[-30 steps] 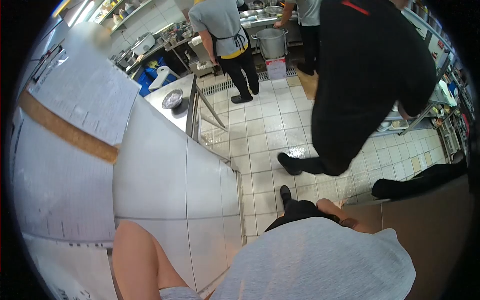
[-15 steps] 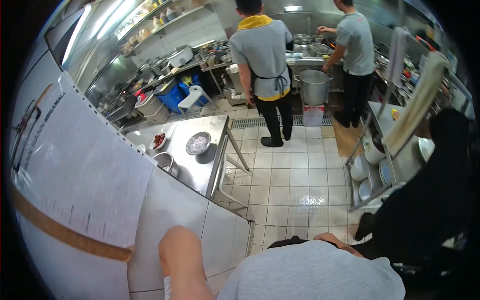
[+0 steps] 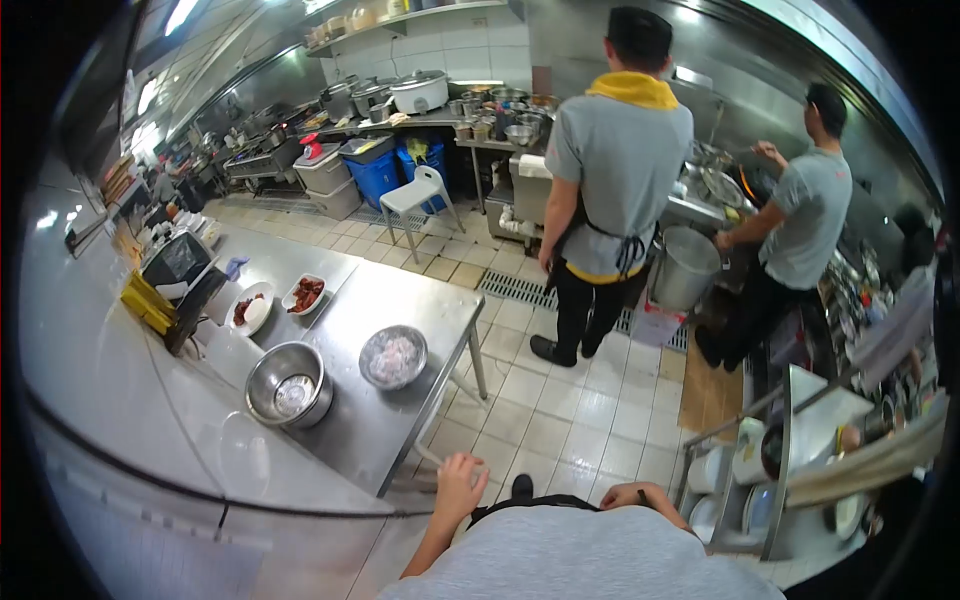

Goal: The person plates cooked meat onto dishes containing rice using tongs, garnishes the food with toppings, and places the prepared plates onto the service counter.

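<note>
My left hand (image 3: pixel 460 484) is held in front of my waist, near the table's front corner. Its fingers are loosely bent and apart, with nothing in them. At the right of my waist is my right hand (image 3: pixel 622 496), its fingers turned inward and partly hidden. On the steel table (image 3: pixel 345 440) ahead of my left hand stands a metal bowl (image 3: pixel 393 358) of pale, whitish contents. A deep steel pot (image 3: pixel 290 385) sits left of it. Behind the pot are two white dishes, one holding reddish-brown pieces of food (image 3: pixel 304 294), the other a smaller amount (image 3: pixel 248 310).
A co-worker with a yellow collar (image 3: pixel 620 180) stands ahead with their back to me. Another person (image 3: pixel 805 205) works at the stove beside a large stockpot (image 3: pixel 686 268). A white stool (image 3: pixel 418 197) stands behind the table. At right is a steel shelf rack (image 3: pixel 790 470) with dishes.
My view has moved forward past the wall with the hanging papers and turned left. The table and co-workers appear closer. My left hand, then mostly hidden beyond the forearm, now shows its fingers.
</note>
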{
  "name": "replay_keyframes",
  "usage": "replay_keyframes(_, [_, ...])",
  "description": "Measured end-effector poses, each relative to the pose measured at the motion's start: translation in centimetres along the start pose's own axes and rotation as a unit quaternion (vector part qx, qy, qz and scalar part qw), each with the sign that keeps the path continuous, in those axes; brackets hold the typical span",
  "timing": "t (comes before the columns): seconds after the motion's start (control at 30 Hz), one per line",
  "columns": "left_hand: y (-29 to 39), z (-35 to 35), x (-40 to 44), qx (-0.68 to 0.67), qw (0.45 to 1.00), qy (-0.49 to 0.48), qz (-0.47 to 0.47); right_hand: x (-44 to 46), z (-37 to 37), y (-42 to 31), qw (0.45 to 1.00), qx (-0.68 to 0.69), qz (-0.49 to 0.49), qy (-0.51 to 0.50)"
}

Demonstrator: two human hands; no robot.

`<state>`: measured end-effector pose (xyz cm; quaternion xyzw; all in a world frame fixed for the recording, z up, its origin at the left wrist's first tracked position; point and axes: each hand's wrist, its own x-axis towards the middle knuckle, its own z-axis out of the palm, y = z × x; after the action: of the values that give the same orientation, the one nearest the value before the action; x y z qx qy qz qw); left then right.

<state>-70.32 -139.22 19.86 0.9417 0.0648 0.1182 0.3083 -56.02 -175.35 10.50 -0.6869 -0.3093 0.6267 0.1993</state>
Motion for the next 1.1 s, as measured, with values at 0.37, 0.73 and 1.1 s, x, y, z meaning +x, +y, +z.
replay_keyframes(0.37, [2.3, 4.0, 26.8, 0.072, 0.980, -0.175, 0.062, -9.4, -44.5, -24.1, 0.574, -0.272, -0.214, 0.742])
replay_keyframes(0.73, [0.4, 7.9, 29.6, 0.048, 0.947, -0.138, -0.285, -8.9, -65.1, -26.6, 0.210, -0.328, -0.075, 0.918])
replay_keyframes(1.1, [-2.3, 7.3, 35.3, -0.049, 0.918, 0.030, -0.392, 1.8, -61.3, -42.2, 0.273, -0.133, -0.774, 0.555])
